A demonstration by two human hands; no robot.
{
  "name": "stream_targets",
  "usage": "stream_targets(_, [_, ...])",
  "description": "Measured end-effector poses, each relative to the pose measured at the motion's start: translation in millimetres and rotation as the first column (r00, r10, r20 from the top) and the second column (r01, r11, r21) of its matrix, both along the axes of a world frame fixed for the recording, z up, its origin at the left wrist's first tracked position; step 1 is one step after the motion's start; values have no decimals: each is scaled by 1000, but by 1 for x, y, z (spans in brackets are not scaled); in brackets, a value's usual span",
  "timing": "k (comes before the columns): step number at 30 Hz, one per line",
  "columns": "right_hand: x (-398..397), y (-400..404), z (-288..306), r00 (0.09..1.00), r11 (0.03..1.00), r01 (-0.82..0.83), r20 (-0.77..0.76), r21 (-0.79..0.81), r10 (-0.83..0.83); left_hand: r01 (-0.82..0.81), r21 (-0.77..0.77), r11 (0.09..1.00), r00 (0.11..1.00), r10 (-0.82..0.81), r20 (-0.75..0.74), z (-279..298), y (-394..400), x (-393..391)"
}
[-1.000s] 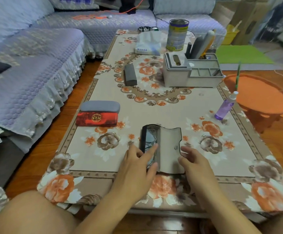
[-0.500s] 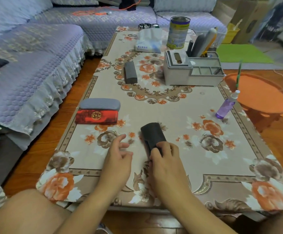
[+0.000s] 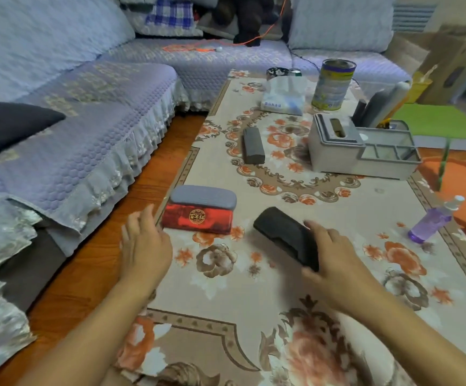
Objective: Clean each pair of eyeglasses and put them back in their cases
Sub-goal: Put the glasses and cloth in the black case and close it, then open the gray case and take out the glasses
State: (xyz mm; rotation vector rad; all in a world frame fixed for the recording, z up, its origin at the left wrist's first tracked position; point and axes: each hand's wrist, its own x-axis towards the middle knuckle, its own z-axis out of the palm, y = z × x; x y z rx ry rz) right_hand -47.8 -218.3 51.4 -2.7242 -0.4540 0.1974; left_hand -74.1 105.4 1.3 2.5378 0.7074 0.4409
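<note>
Black case (image 3: 287,237), open a second ago, is now closed in the right hand's (image 3: 334,254) grip; left hand (image 3: 144,243), fingers loose, nears the red case (image 3: 197,220).

- Two bare forearms entering from the near edge, no sleeves visible.
- Bare left hand (image 3: 142,247) and bare right hand (image 3: 333,260): no rings, watch or gloves.

It was a home living room: a quilted lavender sofa (image 3: 87,112) wrapped round the far and left edges of a low tabletop (image 3: 337,213) under a floral cloth, over wood flooring (image 3: 92,274), with a tissue box (image 3: 334,143) near the far right corner.
</note>
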Motion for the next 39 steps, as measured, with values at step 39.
stream_targets(39, [325,195,-37,910,912,410,-80,20,-407,39,121,992,988,-20,-152,-32,17,20])
